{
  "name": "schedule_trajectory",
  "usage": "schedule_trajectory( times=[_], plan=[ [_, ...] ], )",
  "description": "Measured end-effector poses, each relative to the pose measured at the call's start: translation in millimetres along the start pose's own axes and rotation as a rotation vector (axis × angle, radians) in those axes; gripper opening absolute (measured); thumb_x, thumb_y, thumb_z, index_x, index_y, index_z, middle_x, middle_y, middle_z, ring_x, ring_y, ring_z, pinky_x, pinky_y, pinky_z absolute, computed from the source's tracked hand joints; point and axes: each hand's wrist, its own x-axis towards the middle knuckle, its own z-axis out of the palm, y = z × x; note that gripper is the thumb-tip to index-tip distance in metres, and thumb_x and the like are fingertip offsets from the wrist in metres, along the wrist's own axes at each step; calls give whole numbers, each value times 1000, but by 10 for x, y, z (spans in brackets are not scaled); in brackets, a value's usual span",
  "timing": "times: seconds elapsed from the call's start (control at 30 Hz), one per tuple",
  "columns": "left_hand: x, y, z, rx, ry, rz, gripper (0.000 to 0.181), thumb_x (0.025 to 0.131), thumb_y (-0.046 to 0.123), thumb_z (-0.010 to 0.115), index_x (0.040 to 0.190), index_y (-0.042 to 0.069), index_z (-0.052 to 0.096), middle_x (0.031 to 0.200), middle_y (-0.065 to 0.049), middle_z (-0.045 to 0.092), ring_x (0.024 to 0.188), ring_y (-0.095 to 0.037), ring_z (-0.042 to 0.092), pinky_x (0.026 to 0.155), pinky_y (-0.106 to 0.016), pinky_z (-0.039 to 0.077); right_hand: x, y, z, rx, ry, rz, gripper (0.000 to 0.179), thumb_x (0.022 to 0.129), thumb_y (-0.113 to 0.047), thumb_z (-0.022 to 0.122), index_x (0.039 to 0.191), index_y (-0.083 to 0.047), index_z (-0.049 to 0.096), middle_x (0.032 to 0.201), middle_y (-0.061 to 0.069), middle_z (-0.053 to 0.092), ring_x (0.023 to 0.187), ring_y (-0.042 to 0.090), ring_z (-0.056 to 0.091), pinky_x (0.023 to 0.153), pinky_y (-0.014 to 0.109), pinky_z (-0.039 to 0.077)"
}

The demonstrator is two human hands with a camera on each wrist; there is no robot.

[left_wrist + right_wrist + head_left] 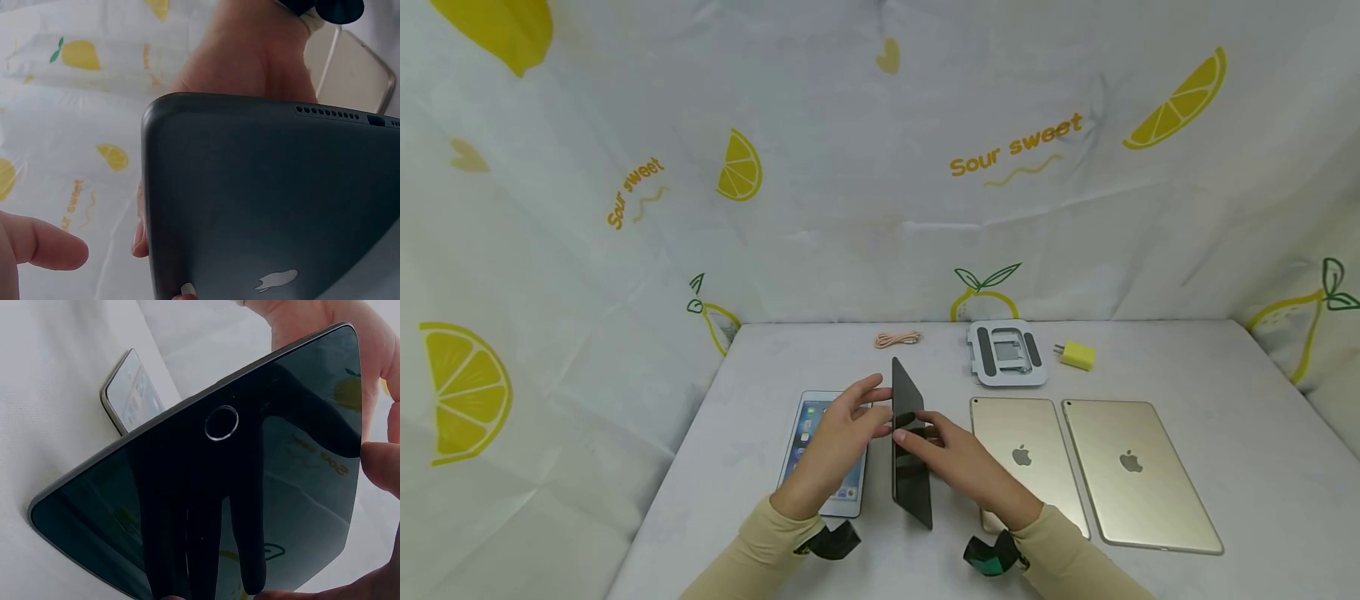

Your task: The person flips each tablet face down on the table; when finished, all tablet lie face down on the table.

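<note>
From here, the right hand (958, 458) has the upright dark tablet (912, 483) pinched; the left hand (833, 442), fingers loosely apart, seems to touch its back.

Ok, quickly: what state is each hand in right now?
Left hand: open, touching the dark tablet.
Right hand: closed, holding the dark tablet at its edge.
</note>
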Motion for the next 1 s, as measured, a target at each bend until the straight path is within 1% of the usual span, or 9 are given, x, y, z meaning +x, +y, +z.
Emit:
schedule_trajectory(
  times=[0.1, 0.4, 0.6, 0.87, 1.0],
  plan=[
    [-3, 6, 2, -2, -7, 11, 63, 107, 26, 59, 166, 13, 40, 159, -15, 56, 132, -41, 68, 114, -51, 56, 5, -1, -4, -6, 2, 4, 83, 99, -60, 68, 159, -6, 50, 141, 19, 71, 127, 32, 71, 98, 52, 63],
    [-1, 16, 11, 4, -11, 12, 66, 104, 24, 60, 166, 11, 41, 159, -16, 56, 128, -41, 70, 115, -54, 54, 5, -12, -19, 4, 3, 9, 82, 99, -59, 69, 159, -6, 50, 140, 19, 71, 118, 28, 74, 98, 51, 63],
    [-12, 11, 15, 13, -20, 20, 63, 105, 26, 60, 164, 12, 44, 160, -13, 56, 127, -39, 71, 117, -57, 51, 16, 9, -19, 61, -19, 5, 80, 101, -57, 68, 160, -6, 49, 143, 20, 68, 125, 30, 71, 101, 50, 63],
    [-22, 14, 17, 21, -27, 18, 59, 106, 26, 59, 162, 15, 47, 160, -10, 58, 119, -24, 75, 119, -59, 48, 22, 7, -17, 113, -32, -15, 75, 103, -53, 66, 160, -6, 49, 148, 21, 65, 131, 31, 68, 104, 51, 61],
    [-22, 19, 16, 24, -32, 19, 59, 105, 26, 59, 162, 17, 48, 160, -8, 58, 121, -23, 74, 120, -61, 46, 18, -10, -14, 147, -45, -13, 75, 104, -51, 66, 160, -5, 48, 149, 21, 64, 133, 34, 67, 105, 51, 61]
  ],
)
